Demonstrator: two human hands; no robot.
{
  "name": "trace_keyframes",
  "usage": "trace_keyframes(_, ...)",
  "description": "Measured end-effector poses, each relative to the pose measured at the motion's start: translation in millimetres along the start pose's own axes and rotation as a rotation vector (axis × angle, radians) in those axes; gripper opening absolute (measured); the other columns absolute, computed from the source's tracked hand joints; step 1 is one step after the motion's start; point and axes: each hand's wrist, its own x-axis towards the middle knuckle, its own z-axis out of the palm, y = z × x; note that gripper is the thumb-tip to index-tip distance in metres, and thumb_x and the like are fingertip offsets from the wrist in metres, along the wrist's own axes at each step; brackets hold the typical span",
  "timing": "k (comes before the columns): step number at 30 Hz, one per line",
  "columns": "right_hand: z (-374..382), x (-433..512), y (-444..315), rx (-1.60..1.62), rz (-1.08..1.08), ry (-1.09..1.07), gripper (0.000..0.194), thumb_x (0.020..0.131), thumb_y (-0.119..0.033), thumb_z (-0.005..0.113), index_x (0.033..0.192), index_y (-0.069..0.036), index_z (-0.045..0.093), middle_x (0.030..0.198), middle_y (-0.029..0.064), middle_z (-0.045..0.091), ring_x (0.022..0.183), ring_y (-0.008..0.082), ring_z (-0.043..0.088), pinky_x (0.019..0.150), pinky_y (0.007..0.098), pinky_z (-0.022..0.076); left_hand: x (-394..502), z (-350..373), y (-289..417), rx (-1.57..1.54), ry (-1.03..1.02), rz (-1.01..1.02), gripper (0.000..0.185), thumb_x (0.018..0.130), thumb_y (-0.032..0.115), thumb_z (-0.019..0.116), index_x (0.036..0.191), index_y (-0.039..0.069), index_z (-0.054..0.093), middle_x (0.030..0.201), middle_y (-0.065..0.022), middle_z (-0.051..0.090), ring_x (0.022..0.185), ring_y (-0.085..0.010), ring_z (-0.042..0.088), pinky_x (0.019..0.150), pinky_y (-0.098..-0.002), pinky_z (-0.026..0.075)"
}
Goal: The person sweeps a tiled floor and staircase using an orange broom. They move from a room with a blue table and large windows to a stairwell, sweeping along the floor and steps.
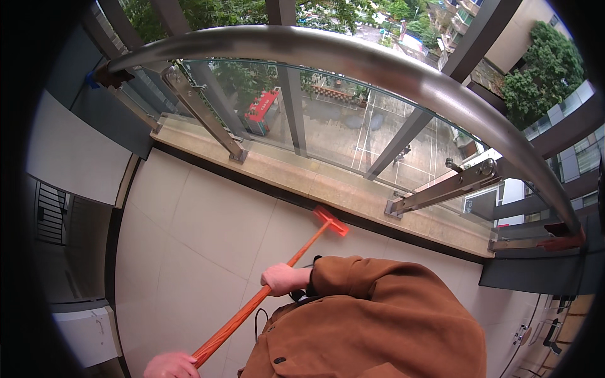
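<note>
A long-handled floor tool, a broom or squeegee, slants across the view. Its flat red plastic head (331, 221) is at the pale tiled floor, beside the dark skirting under the stone ledge. My right hand (285, 279) is wrapped around the middle of the wood-grain handle (231, 326), its arm in a brown sleeve. Lower left, my left hand (171, 365) grips the handle nearer its upper end, partly cut off by the picture's edge. Which side of the head faces down, and any bristles or blade, cannot be told.
A curved metal handrail (340, 52) on metal posts (208, 115) runs above the stone ledge (283, 172), with glass panels below it. Cloth is tied at both rail ends. White and grey walls stand at left; a door or cabinet with handles (550, 335) is lower right.
</note>
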Motion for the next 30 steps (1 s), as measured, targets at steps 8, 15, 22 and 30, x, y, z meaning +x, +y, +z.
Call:
trace_keyframes(8, -11.6, 39.0, -6.6, -0.046, -0.051, 0.134, 0.012, 0.071, -0.018, 0.06, 0.066, -0.006, 0.06, 0.065, 0.0152, 0.06, 0.066, 0.0393, 0.058, 0.056, 0.0475, 0.0453, 5.4, -2.5, 0.8, 0.028, -0.077, 0.047, 0.019, 0.066, 0.0, 0.051, 0.055, 0.009, 0.039, 0.048, -0.0067, 0.044, 0.043, -0.0226, 0.051, 0.059, -0.0466, 0.051)
trace_keyframes(15, -10.9, -12.8, 10.4, -0.017, 0.035, -0.013, 0.02, 0.073, -0.023, 0.061, 0.062, -0.007, 0.058, 0.063, 0.0154, 0.059, 0.066, 0.0388, 0.058, 0.056, 0.0472, 0.0452, 14.8, 3.7, -5.0, -0.036, -0.148, 0.007, 0.019, 0.063, -0.001, 0.052, 0.052, 0.007, 0.039, 0.047, -0.0071, 0.045, 0.042, -0.0226, 0.052, 0.06, -0.0471, 0.052)
trace_keyframes(22, -24.1, 37.6, 1.6, -0.054, -0.076, 0.11, 0.016, 0.072, -0.02, 0.06, 0.063, -0.007, 0.059, 0.063, 0.0159, 0.059, 0.065, 0.0389, 0.058, 0.056, 0.0474, 0.0451, 9.7, 8.4, 2.8, 0.073, -0.065, -0.025, 0.019, 0.064, -0.001, 0.052, 0.053, 0.008, 0.039, 0.048, -0.0074, 0.045, 0.043, -0.0225, 0.052, 0.062, -0.047, 0.051)
trace_keyframes(30, -19.5, 12.5, 10.2, -0.015, -0.056, -0.011, 0.021, 0.072, -0.026, 0.062, 0.062, -0.007, 0.059, 0.063, 0.0162, 0.059, 0.066, 0.0389, 0.058, 0.056, 0.0468, 0.045, 17.3, 2.5, -6.0, -0.025, -0.147, 0.034, 0.018, 0.064, 0.0, 0.051, 0.053, 0.008, 0.04, 0.047, -0.008, 0.045, 0.043, -0.0232, 0.052, 0.062, -0.0478, 0.051)
